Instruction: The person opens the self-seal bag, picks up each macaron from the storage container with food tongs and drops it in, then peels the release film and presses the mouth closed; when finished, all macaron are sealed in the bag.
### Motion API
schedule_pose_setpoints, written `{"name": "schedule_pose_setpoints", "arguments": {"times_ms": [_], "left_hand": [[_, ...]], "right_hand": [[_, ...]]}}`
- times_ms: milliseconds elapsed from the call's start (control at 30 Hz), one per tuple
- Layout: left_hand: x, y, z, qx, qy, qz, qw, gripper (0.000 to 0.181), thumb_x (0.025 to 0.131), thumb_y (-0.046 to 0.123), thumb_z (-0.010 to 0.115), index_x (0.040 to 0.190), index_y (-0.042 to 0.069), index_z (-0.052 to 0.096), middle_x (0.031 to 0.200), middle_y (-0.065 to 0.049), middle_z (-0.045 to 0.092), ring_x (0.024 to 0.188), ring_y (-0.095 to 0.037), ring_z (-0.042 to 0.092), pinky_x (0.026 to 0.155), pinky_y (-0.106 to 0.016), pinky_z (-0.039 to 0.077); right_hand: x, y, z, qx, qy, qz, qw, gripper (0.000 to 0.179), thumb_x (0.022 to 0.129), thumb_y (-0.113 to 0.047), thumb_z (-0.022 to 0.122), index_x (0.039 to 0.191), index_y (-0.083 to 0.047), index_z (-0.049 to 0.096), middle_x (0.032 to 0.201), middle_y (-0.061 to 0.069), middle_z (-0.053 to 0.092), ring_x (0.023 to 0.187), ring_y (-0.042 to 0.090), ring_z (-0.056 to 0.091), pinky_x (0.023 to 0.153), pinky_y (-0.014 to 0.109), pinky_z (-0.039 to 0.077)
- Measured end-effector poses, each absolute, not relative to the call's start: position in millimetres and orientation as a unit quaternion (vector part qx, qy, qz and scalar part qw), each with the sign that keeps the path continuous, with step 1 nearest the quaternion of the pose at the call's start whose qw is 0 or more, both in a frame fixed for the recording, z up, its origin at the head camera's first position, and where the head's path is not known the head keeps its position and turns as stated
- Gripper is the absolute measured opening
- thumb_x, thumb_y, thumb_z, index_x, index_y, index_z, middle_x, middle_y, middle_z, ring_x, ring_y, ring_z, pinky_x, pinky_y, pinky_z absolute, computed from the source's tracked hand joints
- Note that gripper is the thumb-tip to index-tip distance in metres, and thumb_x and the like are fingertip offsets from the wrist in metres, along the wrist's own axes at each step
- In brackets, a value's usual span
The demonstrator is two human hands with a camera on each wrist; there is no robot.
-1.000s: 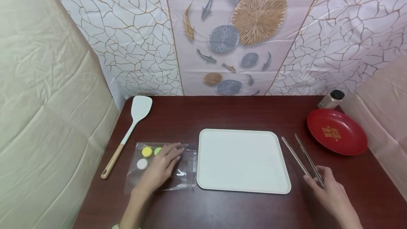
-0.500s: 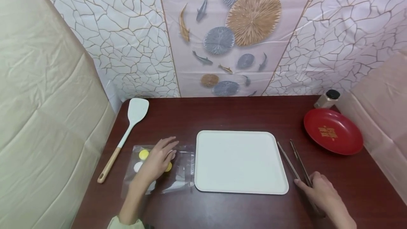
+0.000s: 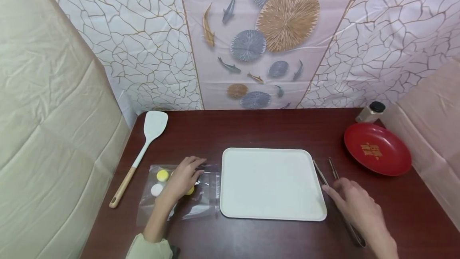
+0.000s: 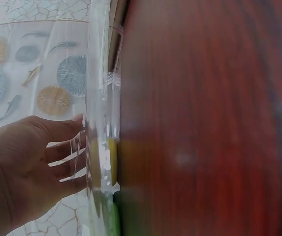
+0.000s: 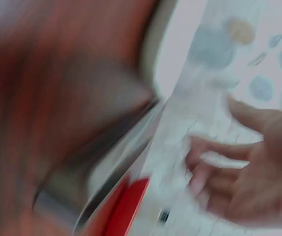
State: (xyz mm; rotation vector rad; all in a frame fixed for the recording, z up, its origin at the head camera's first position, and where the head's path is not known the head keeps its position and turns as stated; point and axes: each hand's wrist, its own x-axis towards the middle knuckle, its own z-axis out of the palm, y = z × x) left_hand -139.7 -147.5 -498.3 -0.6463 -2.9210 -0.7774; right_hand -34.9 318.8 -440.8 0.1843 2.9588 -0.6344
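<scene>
Right hand [image 3: 357, 205] has moved forward, fingers loosely spread above the tongs [image 3: 320, 173]; left hand [image 3: 182, 180] is relaxed over the bag [image 3: 201, 209]. Careless brushing could skew the tongs.

Tabletop [image 3: 233, 127]: dark red-brown, with wood grain and a sheen at the front.
Spatula [image 3: 140, 156]: slants along the left side, white blade toward the back, wooden handle toward the front.
White tray [image 3: 273, 183]: lies flat in the middle, corners rounded.
Clear bag [image 3: 201, 199]: spread left of the white tray, one edge just beside it.
Tongs [image 3: 321, 173]: just right of the white tray, arms apart, tips toward the back.
Red plate [image 3: 391, 151]: near the right edge, gold marks inside.
Jar [image 3: 366, 115]: back right corner, black lid.
</scene>
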Motion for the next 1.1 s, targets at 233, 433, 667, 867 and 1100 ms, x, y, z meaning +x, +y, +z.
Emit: {"name": "schedule_pose_setpoints", "arguments": {"times_ms": [233, 433, 667, 867, 1100], "left_hand": [[-153.2, -145.8, -508.6, -0.202, -0.919, -0.337, -0.015, 0.028, 0.096, 0.004, 0.082, 0.124, -0.001, 0.079, 0.112, -0.014, 0.076, 0.108, -0.033, 0.074, 0.097, -0.05, 0.061], [-158.7, -146.9, -518.6, -0.169, -0.9, -0.4, -0.029, 0.014, 0.095, 0.005, 0.084, 0.108, 0.006, 0.083, 0.1, -0.005, 0.076, 0.097, -0.019, 0.071, 0.091, -0.039, 0.06], [-163.3, -151.9, -532.9, -0.187, -0.882, -0.434, 0.009, 0.008, 0.102, 0.013, 0.078, 0.102, 0.007, 0.083, 0.093, -0.001, 0.073, 0.087, -0.012, 0.066, 0.08, -0.033, 0.055], [-164.6, -152.9, -525.9, -0.181, -0.876, -0.447, 0.003, 0.022, 0.111, 0.006, 0.059, 0.108, 0.004, 0.081, 0.095, -0.006, 0.074, 0.087, -0.016, 0.065, 0.084, -0.036, 0.054], [-163.7, -152.5, -516.9, -0.142, -0.878, -0.454, -0.055, 0.022, 0.106, -0.005, 0.063, 0.113, 0.004, 0.082, 0.102, -0.008, 0.077, 0.088, -0.017, 0.064, 0.083, -0.03, 0.052]], "right_hand": [[-28.6, 207.9, -471.1, -0.213, 0.874, -0.433, 0.048, 0.009, 0.107, -0.014, 0.07, 0.108, -0.007, 0.075, 0.087, -0.003, 0.075, 0.073, -0.001, 0.065, 0.063, 0.024, 0.053], [-12.9, 127.3, -479.4, -0.239, 0.733, -0.566, 0.293, 0.03, 0.113, -0.024, 0.063, 0.124, 0.003, 0.073, 0.093, 0.014, 0.079, 0.068, -0.003, 0.063, 0.063, 0.018, 0.052], [-4.1, 69.3, -495.3, -0.051, 0.483, -0.742, 0.462, 0.051, 0.119, -0.032, 0.048, 0.141, 0.014, 0.053, 0.118, 0.021, 0.078, 0.074, 0.004, 0.067, 0.067, 0.018, 0.053], [-12.0, 50.2, -506.0, 0.041, 0.412, -0.785, 0.461, 0.057, 0.119, -0.043, 0.043, 0.143, 0.008, 0.053, 0.122, 0.014, 0.079, 0.08, 0.005, 0.066, 0.075, 0.02, 0.053], [-16.8, 36.0, -509.3, 0.074, 0.398, -0.801, 0.44, 0.061, 0.121, -0.039, 0.038, 0.145, 0.015, 0.052, 0.139, 0.036, 0.068, 0.079, 0.002, 0.065, 0.079, 0.017, 0.053]]}}
